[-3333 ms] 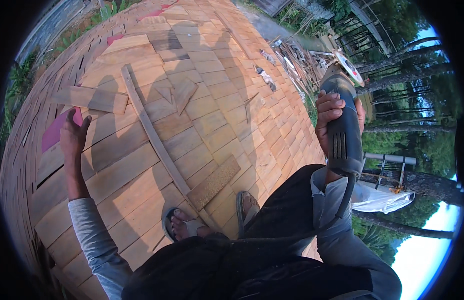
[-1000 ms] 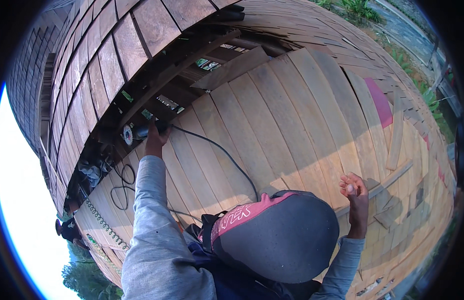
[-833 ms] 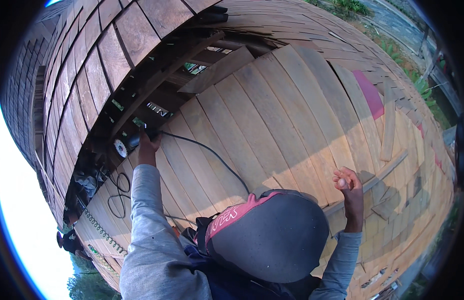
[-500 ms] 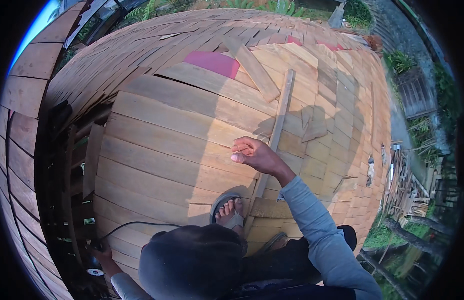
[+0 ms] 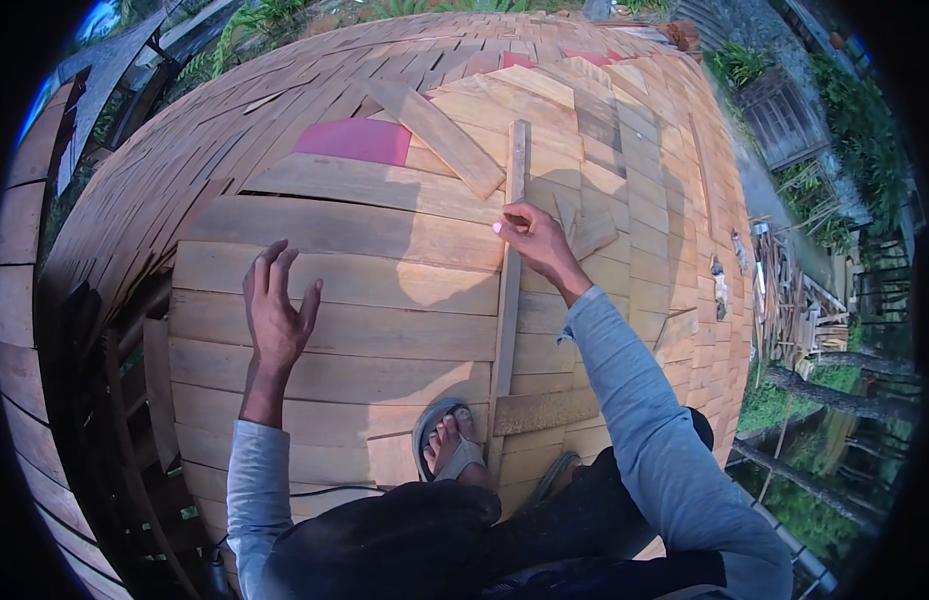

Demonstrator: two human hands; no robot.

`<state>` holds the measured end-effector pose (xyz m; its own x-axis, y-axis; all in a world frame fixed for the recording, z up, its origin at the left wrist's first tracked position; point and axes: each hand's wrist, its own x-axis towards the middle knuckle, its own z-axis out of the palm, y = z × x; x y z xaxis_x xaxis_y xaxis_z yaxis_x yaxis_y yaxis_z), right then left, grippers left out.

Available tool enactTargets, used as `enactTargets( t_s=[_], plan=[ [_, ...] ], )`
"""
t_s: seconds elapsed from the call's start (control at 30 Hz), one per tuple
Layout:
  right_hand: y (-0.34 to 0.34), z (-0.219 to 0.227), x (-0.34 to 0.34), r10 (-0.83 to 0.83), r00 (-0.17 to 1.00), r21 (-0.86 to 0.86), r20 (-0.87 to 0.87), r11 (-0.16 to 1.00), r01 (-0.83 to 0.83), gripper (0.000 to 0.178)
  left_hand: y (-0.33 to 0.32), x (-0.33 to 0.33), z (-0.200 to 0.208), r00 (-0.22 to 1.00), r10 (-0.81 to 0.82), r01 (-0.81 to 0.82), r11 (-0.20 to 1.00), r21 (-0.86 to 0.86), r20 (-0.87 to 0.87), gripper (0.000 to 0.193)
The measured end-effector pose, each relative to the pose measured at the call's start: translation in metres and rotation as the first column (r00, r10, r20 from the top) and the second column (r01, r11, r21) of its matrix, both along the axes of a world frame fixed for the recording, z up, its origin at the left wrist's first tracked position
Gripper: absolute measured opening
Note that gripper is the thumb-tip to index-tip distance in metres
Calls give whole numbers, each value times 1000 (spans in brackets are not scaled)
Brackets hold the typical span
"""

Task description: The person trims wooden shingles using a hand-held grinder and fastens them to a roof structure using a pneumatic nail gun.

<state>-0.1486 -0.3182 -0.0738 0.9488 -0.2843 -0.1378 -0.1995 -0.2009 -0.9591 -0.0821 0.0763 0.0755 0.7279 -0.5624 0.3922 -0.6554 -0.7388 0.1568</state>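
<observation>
My left hand (image 5: 280, 308) hovers over the wooden shingles (image 5: 355, 265), fingers apart and holding nothing. Beside a long narrow batten (image 5: 513, 270), my right hand (image 5: 540, 240) has its fingers curled into a pinch; anything inside is too small to make out. The batten lies lengthwise across the shingle rows. A loose shingle (image 5: 440, 140) rests at an angle beyond it, close to a piece of pink sheet (image 5: 355, 142). Near my sandalled foot (image 5: 453, 445), a short board (image 5: 545, 411) meets the batten.
On the left, a dark gap (image 5: 125, 430) shows framing below the roof. A black cable (image 5: 335, 489) runs by my knee, and part of a dark tool (image 5: 220, 572) shows at the lower left. Scrap wood (image 5: 800, 310) lies on the ground beyond the right edge.
My left hand has let go of the corded tool by the gap and risen forward over the shingles, opening. My right hand has moved forward along the batten. The view has shifted.
</observation>
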Motion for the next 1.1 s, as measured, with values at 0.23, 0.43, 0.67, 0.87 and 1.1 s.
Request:
enactTargets(
  t_s=[0.23,0.43,0.67,0.87,1.1],
  plan=[
    [13,12,51,72,997,-331,5,941,-66,60,-94,92,-58,971,-238,231,878,420,-36,82],
    [39,-6,55,58,995,-499,77,867,-12,70,-108,107,-91,993,-92,113,883,456,-68,81],
    [-3,26,57,83,991,-502,104,864,-20,67,-84,101,-100,995,-94,94,888,451,-22,82],
    [-31,34,20,48,965,-585,256,803,115,65,-60,78,-89,999,36,-35,983,178,-3,71],
    [85,55,96,165,860,-585,483,792,176,70,-58,154,-52,980,47,-107,944,312,192,67]
  ],
)
